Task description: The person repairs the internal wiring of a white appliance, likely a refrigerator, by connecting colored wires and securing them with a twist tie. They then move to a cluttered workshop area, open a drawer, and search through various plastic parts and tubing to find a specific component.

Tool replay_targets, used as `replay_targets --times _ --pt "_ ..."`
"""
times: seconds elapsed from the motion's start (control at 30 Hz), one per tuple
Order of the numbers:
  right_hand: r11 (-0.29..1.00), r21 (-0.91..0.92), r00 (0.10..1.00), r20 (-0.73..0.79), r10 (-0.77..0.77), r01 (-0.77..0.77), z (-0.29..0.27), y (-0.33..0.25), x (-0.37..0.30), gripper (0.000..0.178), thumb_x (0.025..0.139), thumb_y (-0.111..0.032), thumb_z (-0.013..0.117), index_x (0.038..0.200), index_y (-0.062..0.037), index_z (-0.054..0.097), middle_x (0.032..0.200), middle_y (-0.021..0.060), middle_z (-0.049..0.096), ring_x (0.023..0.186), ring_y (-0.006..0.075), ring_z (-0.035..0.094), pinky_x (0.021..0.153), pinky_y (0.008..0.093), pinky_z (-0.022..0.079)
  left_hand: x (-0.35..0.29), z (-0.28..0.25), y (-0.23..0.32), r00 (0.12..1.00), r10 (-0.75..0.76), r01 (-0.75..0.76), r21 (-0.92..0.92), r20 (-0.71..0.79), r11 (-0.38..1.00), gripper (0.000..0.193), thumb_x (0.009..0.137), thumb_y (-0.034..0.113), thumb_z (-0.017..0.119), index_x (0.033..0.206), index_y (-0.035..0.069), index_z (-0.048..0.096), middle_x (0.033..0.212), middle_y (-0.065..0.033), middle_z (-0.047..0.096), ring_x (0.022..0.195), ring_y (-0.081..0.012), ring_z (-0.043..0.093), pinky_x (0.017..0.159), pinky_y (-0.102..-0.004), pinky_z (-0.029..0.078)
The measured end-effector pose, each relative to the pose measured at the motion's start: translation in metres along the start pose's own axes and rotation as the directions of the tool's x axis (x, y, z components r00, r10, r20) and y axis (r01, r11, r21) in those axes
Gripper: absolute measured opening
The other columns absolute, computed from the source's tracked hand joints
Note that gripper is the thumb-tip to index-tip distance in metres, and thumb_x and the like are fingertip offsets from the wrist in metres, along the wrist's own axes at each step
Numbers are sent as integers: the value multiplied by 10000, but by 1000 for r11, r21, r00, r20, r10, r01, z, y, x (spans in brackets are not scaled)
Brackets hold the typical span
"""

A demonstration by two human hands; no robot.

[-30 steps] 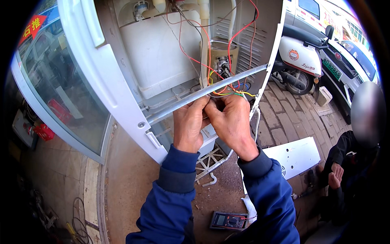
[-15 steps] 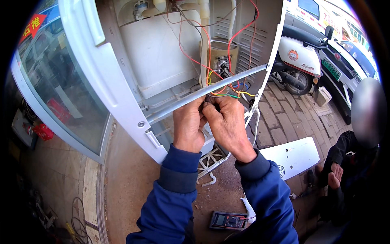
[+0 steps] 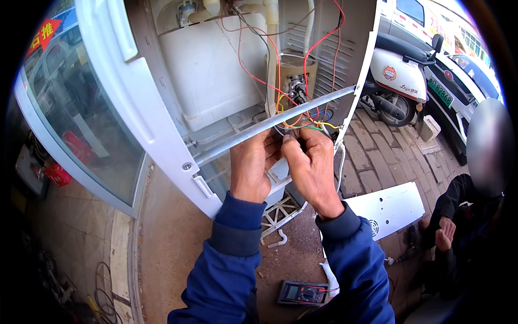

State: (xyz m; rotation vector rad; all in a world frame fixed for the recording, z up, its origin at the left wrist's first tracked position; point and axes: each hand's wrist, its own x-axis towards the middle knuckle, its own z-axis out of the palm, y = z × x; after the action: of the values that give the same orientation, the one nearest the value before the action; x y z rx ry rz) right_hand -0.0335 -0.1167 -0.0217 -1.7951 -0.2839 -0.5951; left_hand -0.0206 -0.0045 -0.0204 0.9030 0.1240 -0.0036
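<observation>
Both blue-sleeved forearms are being raised from the lower edge toward the opened back of a white washing machine (image 3: 210, 92). The left hand (image 3: 251, 164) and right hand (image 3: 310, 162) are being held together, knuckles almost touching, fingertips pinched on a bundle of thin coloured wires (image 3: 302, 121) just under a grey metal crossbar (image 3: 270, 127). A black multimeter (image 3: 303, 293) is lying on the ground below.

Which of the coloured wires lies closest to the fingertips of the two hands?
The thin green wire: it runs just above the fingertips of the left hand and right hand, while the long red wire loops high above.
</observation>
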Motion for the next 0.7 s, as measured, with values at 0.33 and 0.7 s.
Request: replay_targets --times 0.33,0.7 --pt "848 -109 833 -156 -530 519 24 23 -4 92 774 22 700 836 4 634 766 113 597 687 228 576 608 329 457 21 -10 -15 992 70 -41 -253 106 967 132 966 163 671 1045 60 687 964 -29 683 810 -118 656 689 -298 554" --pt "967 176 983 -13 -183 183 17 12 6 54 931 -23 584 958 18 607 703 160 628 626 284 637 576 377 492 34 -19 -25 982 -58 122 -366 181 923 202 1020 224 620 1098 46 679 1043 -63 720 937 -157 702 828 -301 594"
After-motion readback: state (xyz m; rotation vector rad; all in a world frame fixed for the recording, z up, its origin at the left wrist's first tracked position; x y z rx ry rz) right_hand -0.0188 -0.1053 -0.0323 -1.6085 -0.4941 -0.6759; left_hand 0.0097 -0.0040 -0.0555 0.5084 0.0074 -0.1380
